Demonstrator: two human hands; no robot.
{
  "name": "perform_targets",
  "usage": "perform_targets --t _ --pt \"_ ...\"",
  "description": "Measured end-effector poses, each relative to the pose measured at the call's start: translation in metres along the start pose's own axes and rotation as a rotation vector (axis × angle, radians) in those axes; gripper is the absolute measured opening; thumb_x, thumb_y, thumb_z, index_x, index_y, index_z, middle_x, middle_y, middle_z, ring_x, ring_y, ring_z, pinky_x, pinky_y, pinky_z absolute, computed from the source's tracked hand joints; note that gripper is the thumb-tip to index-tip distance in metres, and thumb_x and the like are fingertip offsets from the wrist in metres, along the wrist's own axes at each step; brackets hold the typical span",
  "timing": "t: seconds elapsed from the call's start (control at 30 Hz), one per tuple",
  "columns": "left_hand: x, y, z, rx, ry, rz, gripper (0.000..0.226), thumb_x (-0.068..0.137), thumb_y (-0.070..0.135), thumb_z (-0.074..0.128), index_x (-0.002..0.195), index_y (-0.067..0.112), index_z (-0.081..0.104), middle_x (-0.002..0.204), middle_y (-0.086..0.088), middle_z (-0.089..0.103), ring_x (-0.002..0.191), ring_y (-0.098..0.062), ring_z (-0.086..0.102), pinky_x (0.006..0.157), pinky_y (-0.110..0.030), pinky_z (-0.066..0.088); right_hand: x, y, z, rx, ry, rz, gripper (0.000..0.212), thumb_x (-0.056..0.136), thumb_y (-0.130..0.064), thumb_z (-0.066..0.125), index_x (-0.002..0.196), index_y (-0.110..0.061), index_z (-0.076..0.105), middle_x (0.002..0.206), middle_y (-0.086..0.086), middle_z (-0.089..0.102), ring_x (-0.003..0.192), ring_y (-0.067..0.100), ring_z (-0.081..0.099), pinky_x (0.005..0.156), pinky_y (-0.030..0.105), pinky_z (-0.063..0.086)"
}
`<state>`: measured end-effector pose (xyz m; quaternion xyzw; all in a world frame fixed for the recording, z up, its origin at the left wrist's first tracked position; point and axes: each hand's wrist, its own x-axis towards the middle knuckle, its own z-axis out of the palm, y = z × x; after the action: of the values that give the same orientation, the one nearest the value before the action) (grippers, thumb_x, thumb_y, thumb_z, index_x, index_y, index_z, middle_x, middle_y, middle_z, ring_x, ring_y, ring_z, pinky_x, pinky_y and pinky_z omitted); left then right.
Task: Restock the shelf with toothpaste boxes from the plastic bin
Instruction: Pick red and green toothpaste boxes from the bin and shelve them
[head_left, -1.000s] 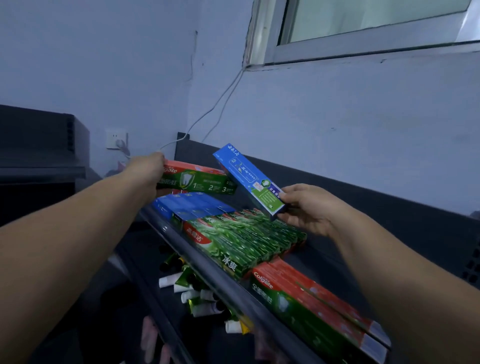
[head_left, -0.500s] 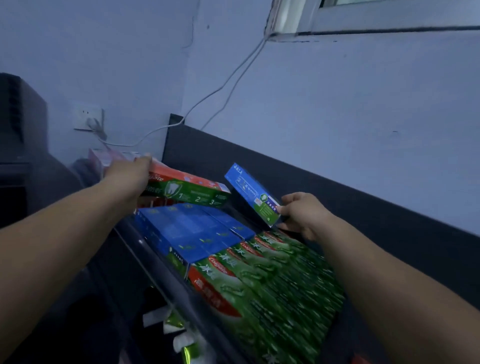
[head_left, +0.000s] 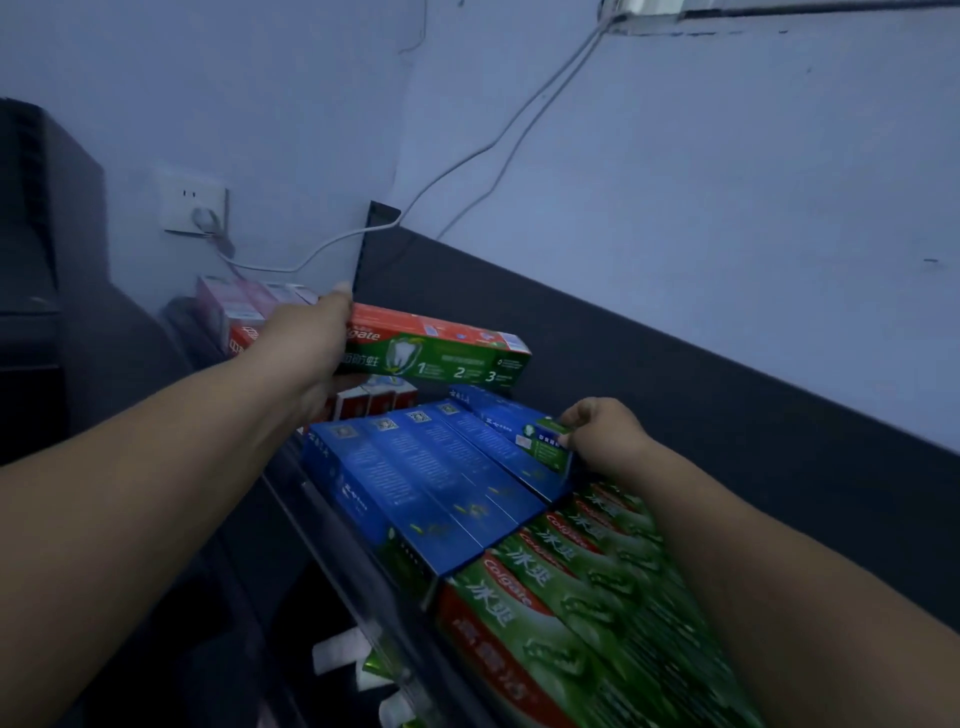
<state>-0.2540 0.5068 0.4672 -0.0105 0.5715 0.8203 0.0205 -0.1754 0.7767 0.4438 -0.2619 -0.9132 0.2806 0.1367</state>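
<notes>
The left hand (head_left: 306, 343) is gripping a red-and-green toothpaste box (head_left: 441, 353), long axis running along the shelf's (head_left: 332, 525) back edge, raised above the stock. The right hand (head_left: 605, 436) is pinching a blue box's (head_left: 524, 431) end, lying level beside the blue row (head_left: 415, 478).

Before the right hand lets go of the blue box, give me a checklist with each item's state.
1. Blue box lying in line with the blue row: ok, it sits at the row's back end.
2. Fully seated flat: cannot tell, right hand covers its end.
3. Right hand gripping it: ok.
4. Red-and-green box held clear above the shelf stock by left hand: ok.
5. Green row undisturbed: ok.
6. Room behind the blue row: cannot tell.
</notes>
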Motion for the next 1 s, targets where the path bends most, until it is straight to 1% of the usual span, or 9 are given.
perform_targets --t 0.07,0.2,0.33,0.43,0.63,0.83,0.87,0.93,1.0 --pt "0.0 -0.002 0.002 0.001 0.004 -0.012 0.027 0.095 0.04 0.051 0.093 0.013 0.051 0.086 -0.006 0.061 0.072 -0.017 0.062 0.043 -0.025 0.05 0.002 0.0 0.005 0.015 -0.02 -0.001 0.015 0.086 -0.011 0.071 0.095 -0.019 0.063 0.105 0.006 0.063 0.095 0.022 0.058 0.081 0.034 0.05" --pt "0.001 -0.005 0.003 0.008 -0.004 -0.019 0.026 0.095 0.039 0.052 0.095 0.013 0.051 0.087 -0.006 0.062 0.075 -0.018 0.063 0.04 -0.023 0.05 0.004 0.005 0.009 0.005 -0.107 0.009 0.016 0.087 -0.007 0.069 0.097 -0.018 0.062 0.089 0.001 0.059 0.082 0.017 0.057 0.073 0.03 0.045" --pt "0.0 -0.006 0.003 0.016 -0.002 -0.018 0.028 0.095 0.038 0.052 0.104 0.012 0.048 0.088 -0.007 0.061 0.079 -0.019 0.063 0.051 -0.032 0.052 0.003 0.015 0.005 -0.014 -0.171 0.058 0.025 0.086 -0.003 0.068 0.103 -0.02 0.063 0.1 0.002 0.059 0.096 0.021 0.057 0.081 0.032 0.048" --pt "-0.001 -0.007 0.004 0.009 -0.008 -0.02 0.025 0.095 0.038 0.052 0.095 0.013 0.05 0.088 -0.007 0.062 0.08 -0.02 0.064 0.055 -0.033 0.053 0.003 0.018 0.0 0.004 -0.213 0.074 0.026 0.087 -0.001 0.066 0.107 -0.019 0.063 0.099 0.001 0.061 0.091 0.017 0.057 0.074 0.028 0.046" --pt "-0.007 -0.009 0.01 0.012 -0.022 -0.031 0.026 0.094 0.04 0.053 0.093 0.015 0.049 0.094 -0.009 0.064 0.083 -0.022 0.066 0.059 -0.035 0.055 0.001 0.025 -0.009 -0.018 -0.272 0.053 0.033 0.087 -0.005 0.067 0.118 -0.017 0.065 0.103 0.004 0.068 0.091 0.016 0.063 0.077 0.028 0.048" --pt "-0.021 -0.011 0.019 0.037 -0.034 -0.026 0.032 0.095 0.041 0.052 0.105 0.011 0.049 0.087 -0.008 0.063 0.075 -0.02 0.065 0.056 -0.035 0.055 -0.011 0.023 -0.015 -0.184 -0.333 -0.02 0.035 0.093 -0.018 0.062 0.127 -0.03 0.06 0.104 -0.005 0.062 0.089 0.011 0.058 0.069 0.025 0.044" --pt "-0.022 -0.011 0.02 0.045 -0.038 -0.025 0.032 0.095 0.041 0.052 0.104 0.011 0.05 0.086 -0.008 0.063 0.075 -0.02 0.065 0.054 -0.034 0.055 -0.014 0.021 -0.015 -0.23 -0.346 -0.031 0.037 0.094 -0.019 0.059 0.129 -0.034 0.059 0.109 -0.005 0.062 0.091 0.011 0.058 0.071 0.026 0.046" --pt "-0.028 -0.01 0.022 0.06 -0.05 -0.02 0.029 0.096 0.041 0.05 0.098 0.013 0.052 0.085 -0.006 0.062 0.073 -0.018 0.064 0.049 -0.03 0.054 -0.021 0.017 -0.017 -0.305 -0.368 -0.041 0.044 0.096 -0.018 0.052 0.134 -0.041 0.054 0.13 0.0 0.058 0.108 0.018 0.058 0.09 0.032 0.048" --pt "-0.032 -0.009 0.023 0.07 -0.057 -0.015 0.027 0.096 0.041 0.049 0.091 0.014 0.051 0.083 -0.006 0.061 0.071 -0.017 0.063 0.044 -0.027 0.054 -0.029 0.013 -0.019 -0.38 -0.403 -0.063 0.046 0.1 -0.021 0.046 0.142 -0.039 0.045 0.149 0.0 0.043 0.129 0.023 0.046 0.104 0.034 0.037"
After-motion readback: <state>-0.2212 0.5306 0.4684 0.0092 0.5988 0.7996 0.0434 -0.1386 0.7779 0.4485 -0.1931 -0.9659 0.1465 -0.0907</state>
